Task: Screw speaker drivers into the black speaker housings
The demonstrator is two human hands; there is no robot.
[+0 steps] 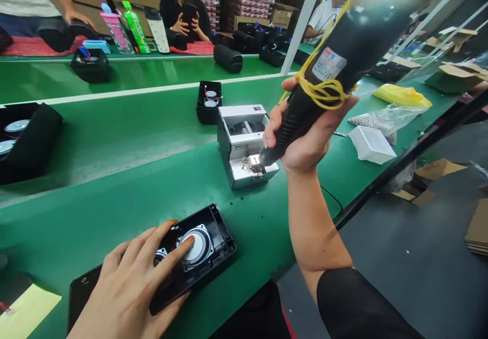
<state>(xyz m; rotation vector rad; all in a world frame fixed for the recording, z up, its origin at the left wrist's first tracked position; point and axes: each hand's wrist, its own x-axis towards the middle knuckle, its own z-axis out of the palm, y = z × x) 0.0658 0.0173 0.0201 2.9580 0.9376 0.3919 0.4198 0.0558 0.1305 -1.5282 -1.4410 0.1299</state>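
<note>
Slip hazard: the right hand [308,143] has its grip closed fully round the tilted electric screwdriver [343,59], whose bit touches the screw feeder [234,168] outlet and could skid off. The left hand [133,288] lies open, fingertips pressing the speaker housing [221,235], on the desk [114,176] just nearside of the feeder.

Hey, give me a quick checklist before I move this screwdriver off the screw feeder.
1. Left hand flat on the speaker case: ok.
2. Right hand wrapped round the electric screwdriver: ok.
3. Bit down at the screw feeder outlet: ok.
4. Screw picked up on the bit: cannot tell.
5. Fingers off the speaker cone: not ok, one rests on it.
</note>
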